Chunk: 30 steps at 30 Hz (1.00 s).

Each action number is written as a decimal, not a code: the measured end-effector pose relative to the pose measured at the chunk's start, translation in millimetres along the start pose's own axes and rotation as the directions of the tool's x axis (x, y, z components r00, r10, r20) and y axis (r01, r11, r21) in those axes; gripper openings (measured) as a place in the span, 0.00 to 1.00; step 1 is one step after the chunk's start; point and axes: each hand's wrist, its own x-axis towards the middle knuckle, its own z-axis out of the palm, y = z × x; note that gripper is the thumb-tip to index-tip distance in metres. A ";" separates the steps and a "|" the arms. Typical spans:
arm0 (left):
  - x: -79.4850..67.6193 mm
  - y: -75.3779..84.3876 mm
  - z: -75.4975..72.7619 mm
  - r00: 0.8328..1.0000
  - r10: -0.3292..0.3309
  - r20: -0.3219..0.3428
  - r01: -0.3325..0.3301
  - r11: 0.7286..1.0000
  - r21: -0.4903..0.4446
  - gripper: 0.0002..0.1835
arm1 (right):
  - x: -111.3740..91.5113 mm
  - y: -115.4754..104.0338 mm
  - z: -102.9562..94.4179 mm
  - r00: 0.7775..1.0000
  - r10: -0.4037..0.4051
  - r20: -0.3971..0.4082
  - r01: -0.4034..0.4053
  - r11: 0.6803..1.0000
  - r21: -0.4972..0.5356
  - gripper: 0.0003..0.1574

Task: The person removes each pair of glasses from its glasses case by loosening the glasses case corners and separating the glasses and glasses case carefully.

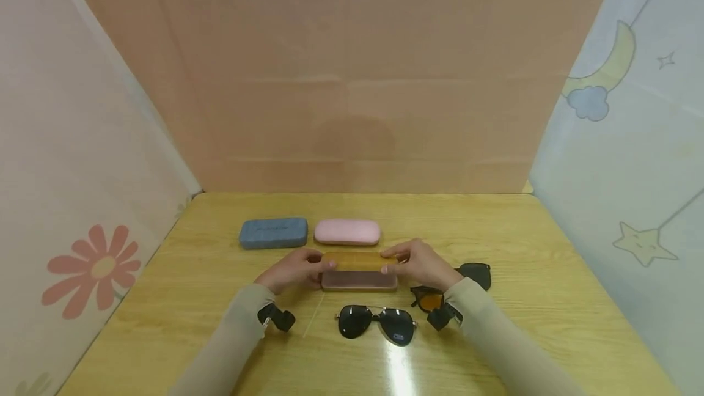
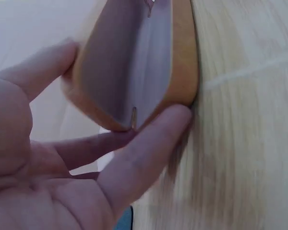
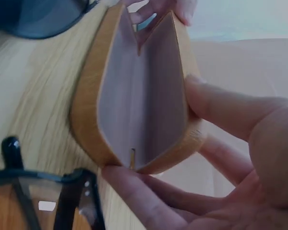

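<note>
A tan glasses case (image 1: 357,260) lies on the table between the two hands, its lid partly raised and its hinge at the back. Its greyish-mauve lining (image 3: 149,91) shows in the right wrist view with nothing inside. My left hand (image 1: 294,269) grips the left end; in the left wrist view one fingertip (image 2: 180,115) presses the lower half and another digit is at the lid. At the other end my right hand (image 1: 420,263) holds the case, with the thumb on the lid's edge and a finger at the lower half's corner.
Behind the tan case lie a blue glasses case (image 1: 273,234) and a pink one (image 1: 348,232), both closed. Black aviator sunglasses (image 1: 354,321) rest in front. Dark-framed glasses with orange lenses (image 1: 430,302) and a black flat item (image 1: 477,274) sit near my right wrist.
</note>
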 end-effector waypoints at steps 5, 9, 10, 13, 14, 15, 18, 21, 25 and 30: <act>2.4 -1.5 4.0 0.996 0.044 -0.073 -0.032 0.989 0.147 0.29 | 2.4 -0.5 10.2 0.999 -0.052 0.010 0.053 0.994 -0.099 0.22; 4.9 -0.3 4.0 0.994 0.068 -0.089 -0.050 0.980 0.191 0.27 | 7.7 -3.6 18.1 0.985 -0.171 -0.010 0.163 0.954 -0.250 0.27; 5.3 -0.1 3.9 0.994 0.069 -0.089 -0.051 0.980 0.193 0.29 | 9.3 -4.0 20.0 0.982 -0.188 -0.011 0.177 0.942 -0.286 0.28; 6.6 -0.4 4.0 0.995 0.070 -0.072 -0.056 0.981 0.184 0.36 | 12.5 -5.2 23.8 0.980 -0.201 0.001 0.189 0.922 -0.339 0.31; 7.1 -0.7 4.0 0.995 0.074 -0.066 -0.061 0.981 0.186 0.38 | 13.1 -5.5 24.3 0.980 -0.198 0.004 0.187 0.918 -0.349 0.31; 7.7 -1.1 3.9 0.995 0.081 -0.059 -0.069 0.979 0.190 0.38 | 13.5 -6.2 24.4 0.980 -0.199 0.006 0.188 0.914 -0.359 0.31; 9.8 -3.2 3.3 0.994 0.099 -0.045 -0.087 0.971 0.222 0.39 | 13.6 -8.1 23.0 0.979 -0.205 0.018 0.197 0.908 -0.371 0.31; 11.3 -4.8 1.1 0.992 0.118 -0.032 -0.105 0.956 0.273 0.38 | 14.1 -9.5 21.4 0.980 -0.194 0.040 0.194 0.905 -0.379 0.32; 13.5 -5.9 -1.4 0.990 0.140 -0.006 -0.130 0.931 0.341 0.36 | 15.0 -9.7 20.2 0.985 -0.164 0.052 0.172 0.909 -0.381 0.35; 14.6 -4.9 -2.0 0.986 0.168 0.010 -0.160 0.918 0.362 0.32 | 15.1 -9.2 18.4 0.983 -0.178 0.042 0.181 0.905 -0.386 0.40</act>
